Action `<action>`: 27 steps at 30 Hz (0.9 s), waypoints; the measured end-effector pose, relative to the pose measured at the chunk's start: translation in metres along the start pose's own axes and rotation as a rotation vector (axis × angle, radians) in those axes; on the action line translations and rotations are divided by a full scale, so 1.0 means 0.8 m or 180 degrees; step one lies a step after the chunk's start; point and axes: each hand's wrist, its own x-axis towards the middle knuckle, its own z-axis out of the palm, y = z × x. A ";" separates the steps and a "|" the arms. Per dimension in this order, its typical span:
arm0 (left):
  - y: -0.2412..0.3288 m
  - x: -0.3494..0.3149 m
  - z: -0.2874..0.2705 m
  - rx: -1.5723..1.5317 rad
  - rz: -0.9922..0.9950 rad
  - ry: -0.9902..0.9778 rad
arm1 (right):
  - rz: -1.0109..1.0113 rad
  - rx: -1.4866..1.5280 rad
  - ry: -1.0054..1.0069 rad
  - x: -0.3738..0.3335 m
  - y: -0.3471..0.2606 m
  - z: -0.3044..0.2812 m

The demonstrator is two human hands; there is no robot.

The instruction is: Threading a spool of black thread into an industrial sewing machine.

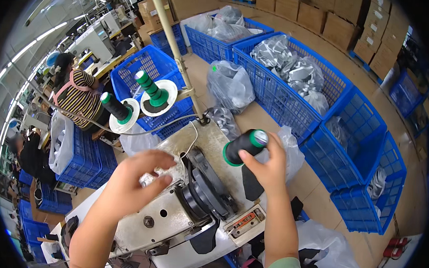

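Note:
My right hand [268, 167] holds a black thread cone [243, 145] with a green base and tip, tilted over the right end of a worn white sewing machine [171, 214]. My left hand [137, 178] hovers over the machine's top, fingers curled near a small metal knob [146, 180], holding nothing that I can see. On the thread stand [177, 59] behind the machine sit one black cone [115, 107] and one bare green cone [151, 89], each on a white disc.
Blue plastic crates [322, 120] with bagged grey fabric crowd the floor to the right and behind. Cardboard boxes [327, 16] line the far wall. A person in a striped top [78, 95] sits at left among more machines. White bags lie by my right elbow.

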 end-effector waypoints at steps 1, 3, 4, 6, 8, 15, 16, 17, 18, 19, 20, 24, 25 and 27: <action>-0.012 0.019 0.007 -0.0337 -0.0199 -0.0025 | 0.0094 0.0061 -0.0109 0.003 0.013 0.010; -0.042 0.045 0.022 -0.0322 -0.0554 -0.0146 | 0.0304 -0.0020 -0.0374 -0.001 0.051 0.032; -0.053 0.054 0.027 -0.0244 -0.0707 -0.0236 | 0.0462 -0.0168 -0.0555 -0.005 0.071 0.041; -0.071 0.060 0.033 -0.0012 -0.0840 -0.0389 | 0.0696 -0.0161 -0.0796 -0.014 0.097 0.062; -0.084 0.057 0.036 0.0427 -0.0912 -0.0702 | 0.0740 -0.0340 -0.0902 -0.013 0.108 0.079; -0.083 0.037 0.030 0.0804 -0.1031 -0.0789 | 0.0743 -0.0895 -0.1284 -0.008 0.151 0.119; -0.082 0.035 0.032 0.0919 -0.1034 -0.0735 | 0.0716 -0.0851 -0.1279 -0.010 0.152 0.120; -0.082 0.034 0.032 0.0901 -0.1049 -0.0764 | 0.0690 -0.0810 -0.1270 -0.012 0.154 0.120; -0.084 0.035 0.033 0.0884 -0.1063 -0.0785 | 0.0713 -0.0816 -0.1287 -0.013 0.156 0.121; -0.084 0.037 0.031 0.0844 -0.1135 -0.0812 | 0.0648 -0.0819 -0.1297 -0.009 0.156 0.123; -0.085 0.037 0.031 0.0805 -0.1203 -0.0841 | 0.0583 -0.0824 -0.1302 -0.008 0.155 0.122; -0.097 0.038 0.040 0.0818 -0.0952 -0.0908 | 0.0303 -0.0623 -0.1211 -0.012 0.151 0.114; -0.100 0.041 0.041 0.0811 -0.0964 -0.0919 | 0.0317 -0.0620 -0.1222 -0.013 0.152 0.111; -0.111 0.049 0.044 0.0646 -0.1107 -0.1017 | 0.0517 -0.0328 -0.1021 -0.014 0.153 0.104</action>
